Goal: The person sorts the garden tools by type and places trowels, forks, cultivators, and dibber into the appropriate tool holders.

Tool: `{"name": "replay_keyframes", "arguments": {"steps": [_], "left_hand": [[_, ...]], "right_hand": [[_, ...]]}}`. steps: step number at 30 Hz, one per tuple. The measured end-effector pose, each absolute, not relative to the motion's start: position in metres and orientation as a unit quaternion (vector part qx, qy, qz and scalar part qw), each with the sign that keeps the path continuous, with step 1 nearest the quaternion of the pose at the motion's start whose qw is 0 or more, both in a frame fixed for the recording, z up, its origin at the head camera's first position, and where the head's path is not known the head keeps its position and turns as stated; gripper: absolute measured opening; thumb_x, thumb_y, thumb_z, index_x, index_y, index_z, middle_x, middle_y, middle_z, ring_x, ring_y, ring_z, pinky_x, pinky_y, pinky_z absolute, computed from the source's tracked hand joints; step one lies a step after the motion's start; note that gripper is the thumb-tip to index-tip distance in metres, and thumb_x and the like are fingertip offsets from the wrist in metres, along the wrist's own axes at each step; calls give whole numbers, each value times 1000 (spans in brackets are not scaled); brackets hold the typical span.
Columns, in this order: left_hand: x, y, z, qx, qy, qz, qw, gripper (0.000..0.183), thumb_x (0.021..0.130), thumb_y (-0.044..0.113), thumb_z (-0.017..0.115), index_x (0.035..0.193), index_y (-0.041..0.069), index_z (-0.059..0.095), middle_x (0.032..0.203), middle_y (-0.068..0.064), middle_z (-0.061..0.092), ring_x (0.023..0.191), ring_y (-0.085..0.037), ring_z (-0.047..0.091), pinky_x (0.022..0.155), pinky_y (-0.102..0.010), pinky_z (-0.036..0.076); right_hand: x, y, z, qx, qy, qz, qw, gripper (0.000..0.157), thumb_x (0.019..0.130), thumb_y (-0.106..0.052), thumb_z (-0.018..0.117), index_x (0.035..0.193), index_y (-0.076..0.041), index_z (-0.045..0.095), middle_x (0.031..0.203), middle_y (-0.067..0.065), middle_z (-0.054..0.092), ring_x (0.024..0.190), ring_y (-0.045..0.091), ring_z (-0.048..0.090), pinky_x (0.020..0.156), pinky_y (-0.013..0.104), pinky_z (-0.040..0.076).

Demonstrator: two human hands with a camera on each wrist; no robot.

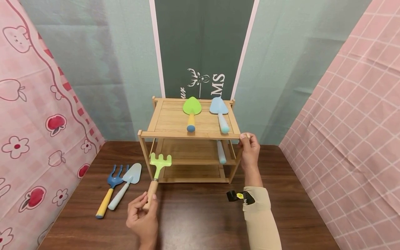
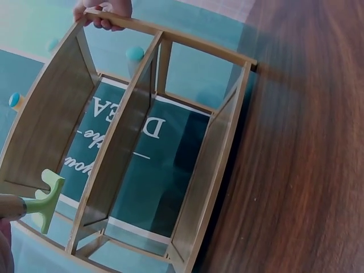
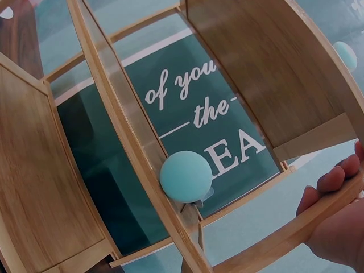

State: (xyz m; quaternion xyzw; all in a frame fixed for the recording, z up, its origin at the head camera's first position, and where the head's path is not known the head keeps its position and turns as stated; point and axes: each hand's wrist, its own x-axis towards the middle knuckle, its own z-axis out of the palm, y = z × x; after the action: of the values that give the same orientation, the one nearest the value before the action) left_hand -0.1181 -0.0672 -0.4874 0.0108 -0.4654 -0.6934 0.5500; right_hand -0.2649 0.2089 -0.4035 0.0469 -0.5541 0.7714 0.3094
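My left hand point(image 1: 143, 217) grips the wooden handle of a small green hand rake point(image 1: 160, 162), tines up, in front of the left side of a three-tier wooden rack point(image 1: 187, 134). In the left wrist view the rake head point(image 2: 48, 202) overlaps the upper shelves' front. My right hand point(image 1: 250, 152) holds the rack's top front right corner, its fingers curled over the side rail in the right wrist view. On the top shelf lie a green trowel point(image 1: 192, 106) with a yellow handle and a pale blue trowel point(image 1: 223, 123). A light blue handle point(image 1: 221, 152) juts from the middle shelf.
Left of the rack, a blue hand fork point(image 1: 115, 180) with a yellow handle and a pale trowel point(image 1: 132, 173) lie side by side on the dark wooden table point(image 1: 193, 222). Pink patterned cloth point(image 1: 34, 156) hangs at the left, pink checked cloth point(image 1: 350, 121) at the right.
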Motion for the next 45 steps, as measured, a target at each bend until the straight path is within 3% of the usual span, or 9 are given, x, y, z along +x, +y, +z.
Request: {"name": "replay_keyframes", "arguments": {"steps": [21, 37, 45], "left_hand": [[-139, -49, -486, -28, -448, -733, 511, 17, 59, -37, 56, 72, -29, 49, 83, -22, 57, 84, -24, 62, 71, -22, 51], [-152, -35, -486, -11, -458, -751, 476, 16, 63, -29, 64, 74, -23, 53, 85, -18, 58, 83, -21, 62, 68, -21, 51], [-161, -31, -483, -7, -440, -761, 476, 17, 62, -32, 62, 75, -26, 52, 84, -22, 58, 83, -23, 61, 70, -22, 51]], "right_hand": [[-264, 209, -401, 43, -551, 779, 296, 16, 91, -1, 53, 80, -12, 56, 65, 3, 46, 63, 15, 43, 60, 27, 38], [-264, 210, -401, 44, -552, 780, 291, 15, 90, -1, 53, 80, -12, 56, 65, 4, 46, 62, 15, 44, 59, 26, 39], [-264, 210, -402, 47, -548, 782, 293, 6, 89, -3, 55, 82, -5, 56, 65, 5, 46, 62, 15, 44, 58, 24, 39]]}}
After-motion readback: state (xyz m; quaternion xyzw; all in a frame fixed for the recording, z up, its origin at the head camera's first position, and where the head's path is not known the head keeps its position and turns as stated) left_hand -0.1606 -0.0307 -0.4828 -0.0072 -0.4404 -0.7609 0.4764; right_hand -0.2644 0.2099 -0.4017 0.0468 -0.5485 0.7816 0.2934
